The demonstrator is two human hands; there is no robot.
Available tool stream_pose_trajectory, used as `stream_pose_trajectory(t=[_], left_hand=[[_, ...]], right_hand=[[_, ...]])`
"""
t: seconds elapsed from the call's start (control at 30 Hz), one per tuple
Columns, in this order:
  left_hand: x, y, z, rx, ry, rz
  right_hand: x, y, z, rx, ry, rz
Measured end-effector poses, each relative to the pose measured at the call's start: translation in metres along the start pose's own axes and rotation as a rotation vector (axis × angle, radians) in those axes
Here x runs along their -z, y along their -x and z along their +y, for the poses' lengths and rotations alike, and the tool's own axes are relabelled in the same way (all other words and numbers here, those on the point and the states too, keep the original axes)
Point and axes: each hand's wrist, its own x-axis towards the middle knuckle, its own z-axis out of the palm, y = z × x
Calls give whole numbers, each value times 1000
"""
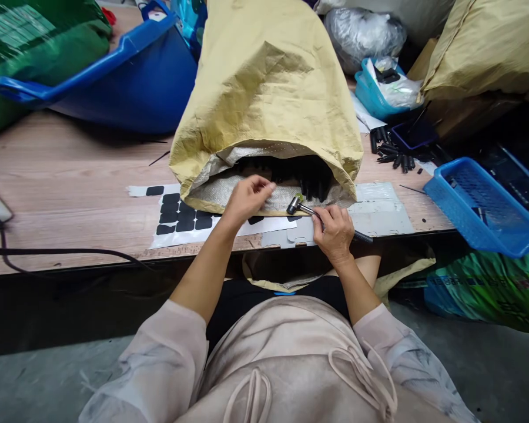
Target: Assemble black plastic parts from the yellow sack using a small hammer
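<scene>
Sack [264, 88] lying open with black parts [308, 176] inside, left hand [247, 197] pinching its lining, right hand [335, 232] clenched on hammer [307, 209]

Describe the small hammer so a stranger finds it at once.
Find the big tan sack lying open on the wooden table. At its mouth, the right hand holds a small hammer. Its shiny metal head sets it apart from the flat black pads nearby.

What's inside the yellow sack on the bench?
Through the open mouth of the yellow sack: white woven lining and a clump of black parts, too shadowed to identify. The left hand sits at the rim. Anything deeper is covered by its paper.
</scene>
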Motion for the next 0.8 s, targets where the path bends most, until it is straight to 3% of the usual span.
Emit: stream_pose_trajectory(t=[0.03, 0.1, 0.27, 0.37, 0.53, 0.7, 0.8], left_hand=[[-2, -15, -2, 27, -78, 169], [-6, -41, -2, 108, -234, 361], [-12, -71, 5, 320, -371, 447], [-6, -65, 1, 299, -368, 420], [16, -23, -16, 28, -385, 325], [32, 25, -31, -325, -377, 85], [32, 40, -41, -442, -381, -45]], right_hand=[[0, 0, 0, 6, 9, 7], [0, 0, 0, 15, 24, 15], [0, -1, 0, 10, 33, -18], [1, 0, 0, 5, 33, -29], [0, 0, 0, 1, 28, -28], [0, 0, 0, -5, 29, -15], [0, -1, 0, -13, 21, -27]])
